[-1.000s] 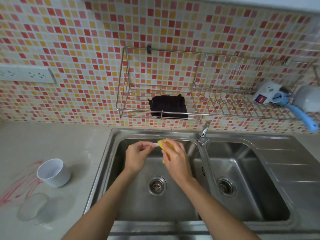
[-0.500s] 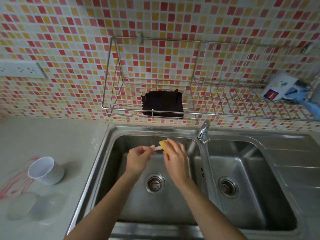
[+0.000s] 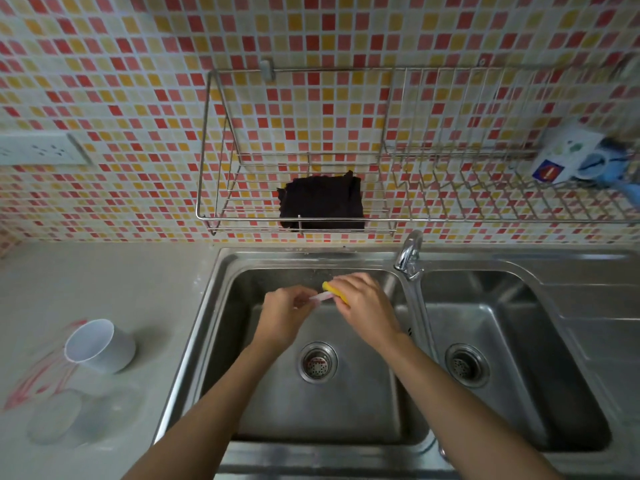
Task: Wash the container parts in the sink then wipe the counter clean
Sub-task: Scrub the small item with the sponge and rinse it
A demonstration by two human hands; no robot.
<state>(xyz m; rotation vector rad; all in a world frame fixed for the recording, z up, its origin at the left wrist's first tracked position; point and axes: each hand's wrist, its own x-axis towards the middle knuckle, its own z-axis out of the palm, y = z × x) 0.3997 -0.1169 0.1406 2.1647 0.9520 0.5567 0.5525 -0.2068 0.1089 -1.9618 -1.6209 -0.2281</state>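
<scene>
From my remote seat I saw both hands held over the left basin of the sink [image 3: 205,327], above its drain [image 3: 318,362]. The left hand [image 3: 285,318] had its fingers [image 3: 301,295] curled and pinched one end of a small pale container part [image 3: 320,298]; it was thin and blurred, so I could not tell its exact shape. The right hand [image 3: 367,306] was wrapped round a yellow sponge [image 3: 334,292], which touched the other end of that part. The faucet [image 3: 410,258] stood just right of the right hand, between the two basins.

On the counter [image 3: 121,282], left of the sink, a white cup [image 3: 100,346] lay tilted on its side with its mouth facing me. Near it lay a clear lid [image 3: 55,415], flat, and red smears [image 3: 31,379] marked the surface beside both. A dark cloth [image 3: 322,204] sat in the wire rack [image 3: 221,218] on the tiled wall above the sink.
</scene>
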